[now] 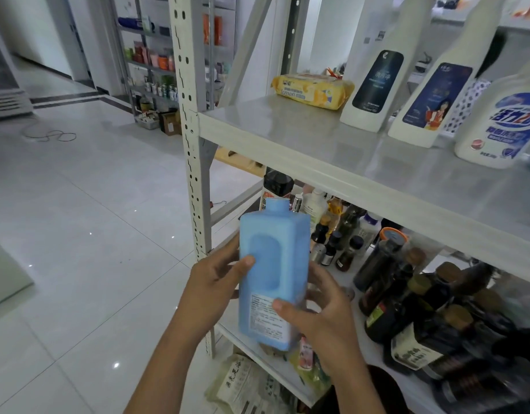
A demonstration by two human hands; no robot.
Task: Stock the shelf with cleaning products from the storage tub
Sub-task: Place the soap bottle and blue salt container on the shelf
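The opaque blue bottle is upright just in front of the shelf, below its upper board. The left hand and right hand each grip its sides, fingers curled round it.

The blue bottle is showing matt plastic and a paper label. Above it the shelf is showing smooth metal; left of it, floor tiles are gleaming glossy.
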